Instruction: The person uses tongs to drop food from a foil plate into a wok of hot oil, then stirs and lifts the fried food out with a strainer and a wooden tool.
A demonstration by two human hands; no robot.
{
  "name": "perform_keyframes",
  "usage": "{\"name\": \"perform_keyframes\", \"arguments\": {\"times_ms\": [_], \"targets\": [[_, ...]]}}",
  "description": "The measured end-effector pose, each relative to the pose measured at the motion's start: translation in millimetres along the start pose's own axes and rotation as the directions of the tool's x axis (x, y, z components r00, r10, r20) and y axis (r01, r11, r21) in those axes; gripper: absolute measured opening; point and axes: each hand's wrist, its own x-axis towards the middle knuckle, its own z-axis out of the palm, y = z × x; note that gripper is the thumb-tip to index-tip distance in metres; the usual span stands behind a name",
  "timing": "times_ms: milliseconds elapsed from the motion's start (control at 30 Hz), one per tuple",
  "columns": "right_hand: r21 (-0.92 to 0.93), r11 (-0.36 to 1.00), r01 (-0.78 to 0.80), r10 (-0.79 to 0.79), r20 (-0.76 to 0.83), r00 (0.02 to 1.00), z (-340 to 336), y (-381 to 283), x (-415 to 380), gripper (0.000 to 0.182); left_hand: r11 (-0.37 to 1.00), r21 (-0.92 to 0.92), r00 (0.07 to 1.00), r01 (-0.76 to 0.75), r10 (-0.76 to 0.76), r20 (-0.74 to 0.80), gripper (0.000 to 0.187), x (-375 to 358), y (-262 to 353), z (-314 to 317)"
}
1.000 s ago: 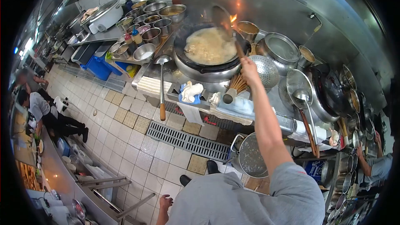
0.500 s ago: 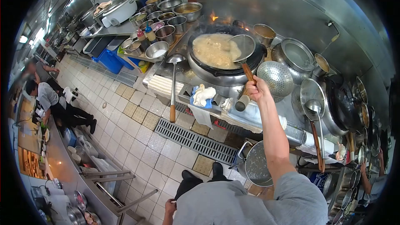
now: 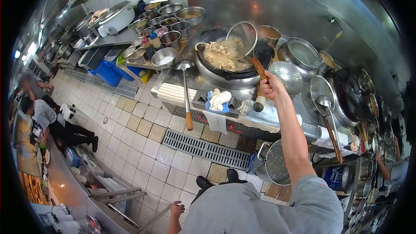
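My right hand (image 3: pixel 273 85) is closed around the wooden handle of a wire mesh strainer (image 3: pixel 244 39). The strainer's round mesh is tilted up over a large wok (image 3: pixel 211 68) on the range. Inside the wok, thick pale noodles (image 3: pixel 219 54) lie heaped in cloudy, steaming liquid. My left hand (image 3: pixel 177 209) hangs low beside my body, fingers loosely apart, with nothing visible in it. A perforated metal skimmer (image 3: pixel 286 78) rests right of the wok. Below my right hand lies a brush-like tool with a wooden handle (image 3: pixel 259 103).
A long-handled ladle (image 3: pixel 185 71) lies left of the wok, its handle overhanging the edge. Beyond it stand several metal bowls (image 3: pixel 164 56) and squeeze bottles (image 3: pixel 154 40). A pot (image 3: pixel 277 160) sits low by my right side. A co-worker (image 3: pixel 52 119) leans over the left counter.
The strainer has risen from nearly flat at the liquid to a steeper tilt. Noodles now show heaped in the wok. My left hand has moved slightly outward from my body.
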Motion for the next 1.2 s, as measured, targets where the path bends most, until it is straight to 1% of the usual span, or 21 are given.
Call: {"name": "perform_keyframes", "arguments": {"times_ms": [33, 133, 233, 300, 367, 467, 500, 533, 567, 600, 633, 667, 700, 733, 800, 833, 867, 933, 1067, 1133, 1200], "targets": [[-0.105, 0.993, 0.061, -0.07, -0.087, 0.994, 6.4, 2.7, -10.2, 0.019, 1.0, -0.001, 1.0, 0.014, -0.014, 0.026, 0.04, 7.4, -6.4, -2.2], [-0.218, 0.96, 0.177, -0.214, -0.158, 0.964, 19.8, 8.6, -34.3, 0.015, 0.995, -0.045, 0.988, 0.086, -0.08, 0.134, 0.039, 29.7, -18.5, -9.5], [-0.224, 0.952, 0.208, -0.246, -0.154, 0.957, 9.5, 9.2, -45.4, 0.016, 0.993, 0.041, 0.989, 0.112, -0.115, 0.095, 0.038, 41.2, -15.5, -13.0], [-0.206, 0.952, 0.225, -0.255, -0.134, 0.957, 1.2, 1.0, -47.5, 0.019, 0.996, -0.002, 0.992, 0.087, -0.087, 0.09, 0.038, 46.1, -11.0, -19.0], [0.041, 0.996, 0.08, -0.076, -0.081, 0.994, -19.4, -11.4, -39.5, 0.026, 0.996, -0.066, 0.997, 0.06, -0.056, 0.054, 0.038, 46.6, 3.3, -20.1], [0.115, 0.993, -0.04, 0.037, 0.024, 0.999, -46.4, -26.2, -28.7, 0.034, 0.983, -0.182, 0.999, 0.031, -0.038, -0.031, 0.04, 46.5, 7.1, -15.9], [0.1, 0.992, 0.08, -0.07, -0.103, 0.992, -43.6, -30.5, -24.3, 0.036, 0.98, -0.194, 0.998, 0.04, -0.049, -0.041, 0.041, 40.9, 9.2, -12.6], [0.096, 0.993, 0.07, -0.062, -0.087, 0.994, -39.8, -36.5, -13.8, 0.036, 0.978, -0.206, 0.997, 0.041, -0.054, -0.054, 0.041, 34.8, 11.0, -7.2], [-0.093, 0.947, 0.307, -0.32, -0.204, 0.925, -37.2, -41.0, -3.1, 0.034, 0.974, -0.217, 0.996, 0.06, -0.073, -0.053, 0.04, 26.5, 10.9, -2.1], [-0.299, 0.817, 0.494, -0.568, -0.265, 0.779, -36.8, -45.8, 7.0, 0.032, 0.971, -0.225, 0.994, 0.08, -0.094, -0.05, 0.039, 19.6, 10.0, 4.1], [-0.628, 0.588, 0.509, -0.761, -0.218, 0.611, -51.6, -55.3, 37.8, 0.026, 0.984, -0.15, 0.993, 0.098, -0.106, -0.048, 0.036, 14.1, 8.1, 11.3], [-0.627, 0.595, 0.503, -0.753, -0.218, 0.62, -84.4, -70.6, 83.2, 0.026, 0.983, -0.15, 0.992, 0.108, -0.117, -0.055, 0.036, 6.2, 8.7, 18.3], [-0.869, 0.276, 0.41, -0.884, -0.062, 0.464, -126.1, -86.7, 131.2, 0.026, 0.992, -0.071, 0.993, 0.106, -0.11, -0.043, 0.036, -3.4, 7.9, 23.2], [-0.969, -0.081, 0.234, -0.93, 0.159, 0.333, -151.2, -97.0, 156.8, 0.028, 0.995, 0.009, 0.994, 0.101, -0.101, -0.031, 0.037, -12.6, 8.5, 27.2], [-0.949, -0.06, 0.308, -0.947, 0.152, 0.283, -155.3, -108.0, 154.6, 0.026, 0.995, 0.024, 0.995, 0.094, -0.093, -0.04, 0.038, -28.6, 16.4, 27.3], [-0.916, 0.244, 0.318, -0.863, -0.056, 0.502, -119.2, -97.2, 105.4, 0.031, 0.996, 0.011, 0.995, 0.092, -0.092, -0.037, 0.037, -28.5, 14.9, 32.0], [-0.917, 0.241, 0.319, -0.863, -0.051, 0.503, -98.8, -80.5, 69.9, 0.031, 0.996, -0.003, 0.995, 0.091, -0.091, -0.033, 0.037, -27.8, 13.2, 36.8], [-0.748, 0.483, 0.455, -0.782, -0.135, 0.609, -76.3, -49.9, 28.2, 0.028, 0.996, -0.028, 0.996, 0.089, -0.089, -0.025, 0.037, -27.6, 1.3, 45.9], [-0.678, 0.583, 0.449, -0.677, -0.098, 0.73, -64.2, -15.1, 27.8, 0.017, 0.997, -0.044, 0.998, 0.069, -0.069, -0.008, 0.037, -12.5, 7.0, 51.7], [-0.446, 0.804, 0.392, -0.505, -0.164, 0.848, -42.2, 9.2, 20.7, 0.02, 0.997, -0.061, 0.999, 0.047, -0.047, -0.002, 0.037, -1.4, 12.7, 47.6], [-0.117, 0.962, 0.245, -0.259, -0.122, 0.958, -20.2, 26.2, 10.6, 0.01, 0.996, -0.086, 1.0, 0.03, -0.03, 0.0, 0.037, 13.7, 16.6, 42.7]]}}
